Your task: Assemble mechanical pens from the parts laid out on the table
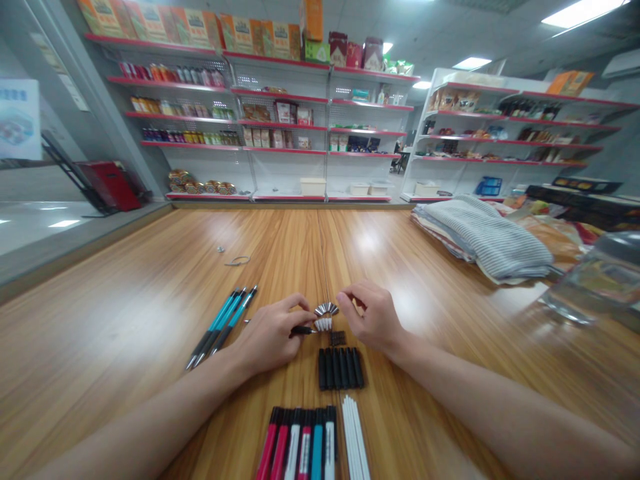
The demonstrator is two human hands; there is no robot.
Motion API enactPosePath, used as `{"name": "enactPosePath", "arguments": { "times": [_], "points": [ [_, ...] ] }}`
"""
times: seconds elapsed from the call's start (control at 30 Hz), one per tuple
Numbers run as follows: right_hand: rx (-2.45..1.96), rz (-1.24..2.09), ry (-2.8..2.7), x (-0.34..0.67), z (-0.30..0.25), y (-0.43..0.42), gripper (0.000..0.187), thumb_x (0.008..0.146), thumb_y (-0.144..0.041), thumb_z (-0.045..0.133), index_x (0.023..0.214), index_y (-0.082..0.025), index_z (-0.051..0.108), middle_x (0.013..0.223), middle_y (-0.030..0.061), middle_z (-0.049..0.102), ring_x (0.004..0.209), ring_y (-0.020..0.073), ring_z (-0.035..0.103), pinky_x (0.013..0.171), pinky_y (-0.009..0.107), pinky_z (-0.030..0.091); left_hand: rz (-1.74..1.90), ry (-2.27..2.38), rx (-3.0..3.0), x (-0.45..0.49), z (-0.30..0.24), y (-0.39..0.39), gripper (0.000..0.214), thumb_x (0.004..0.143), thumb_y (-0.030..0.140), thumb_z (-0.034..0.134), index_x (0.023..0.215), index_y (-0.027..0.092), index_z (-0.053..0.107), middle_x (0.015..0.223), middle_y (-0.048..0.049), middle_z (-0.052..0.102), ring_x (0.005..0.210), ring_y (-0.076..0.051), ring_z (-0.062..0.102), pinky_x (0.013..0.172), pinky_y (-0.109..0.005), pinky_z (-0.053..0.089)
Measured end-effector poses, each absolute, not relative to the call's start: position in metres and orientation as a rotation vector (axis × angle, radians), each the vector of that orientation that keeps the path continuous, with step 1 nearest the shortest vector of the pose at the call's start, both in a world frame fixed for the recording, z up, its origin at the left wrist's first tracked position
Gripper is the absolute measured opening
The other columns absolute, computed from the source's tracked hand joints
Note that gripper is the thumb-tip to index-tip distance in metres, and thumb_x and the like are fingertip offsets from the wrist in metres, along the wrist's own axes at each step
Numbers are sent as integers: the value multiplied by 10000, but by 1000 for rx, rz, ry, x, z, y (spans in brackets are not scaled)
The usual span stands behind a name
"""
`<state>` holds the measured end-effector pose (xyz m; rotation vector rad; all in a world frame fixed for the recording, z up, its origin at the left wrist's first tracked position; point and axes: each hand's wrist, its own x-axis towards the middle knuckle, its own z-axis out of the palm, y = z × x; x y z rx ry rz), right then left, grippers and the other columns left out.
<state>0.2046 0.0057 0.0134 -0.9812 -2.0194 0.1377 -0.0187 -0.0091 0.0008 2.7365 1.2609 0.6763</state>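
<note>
"What are the hands doing?"

"Through the head camera I have the left hand (275,333) with thumb and fingers together, clamped on a slim black pen-shaped piece (301,330). It lies almost level above the wood-grain tabletop (125,320), its pointed end near some small white plastic pieces (324,325)."

"And the right hand (373,317)?"

"Raised just beside a fan of shiny silver metal cones (326,307), fingers curled toward the thumb. I cannot tell whether it pinches anything."

"What else lies around them?"

"Coming down toward me from the white pieces, I see a cluster of tiny dark pieces (339,338), then a row of black cylindrical sleeves (341,369). Nearest me is a row of pink, white and blue pen barrels (293,443) with black ends, and just right of it, a bundle of thin white sticks (355,440). Left of the left hand, three blue-and-black pens (220,327) lie side by side on a slant."
</note>
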Motion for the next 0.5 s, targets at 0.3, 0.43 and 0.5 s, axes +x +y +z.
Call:
{"name": "enactPosePath", "arguments": {
  "times": [0.3,0.43,0.5],
  "points": [
    [-739,40,-2333,189,16,-25,226,866,-387,566,847,-165,597,808,52,624,746,177,506,666,308,383,586,1439,3019,0,20,-35,265,794,145,495,1046,175,573,978,-59,561,664,-155,566,528,-262,435],
    [-769,58,-2306,192,14,-17,202,919,-289,485,785,-168,574,738,44,600,709,160,494,650,294,369,773,1348,2938,3,20,-36,225,860,149,465,1072,175,535,929,-49,571,750,-168,575,614,-271,460],
    [-802,111,-2251,196,13,-10,227,925,-282,480,750,-167,567,693,34,577,680,149,490,640,287,362,860,1307,2886,0,16,-31,130,912,182,439,986,169,546,858,-39,570,754,-160,567,653,-272,457]
  ]
}}
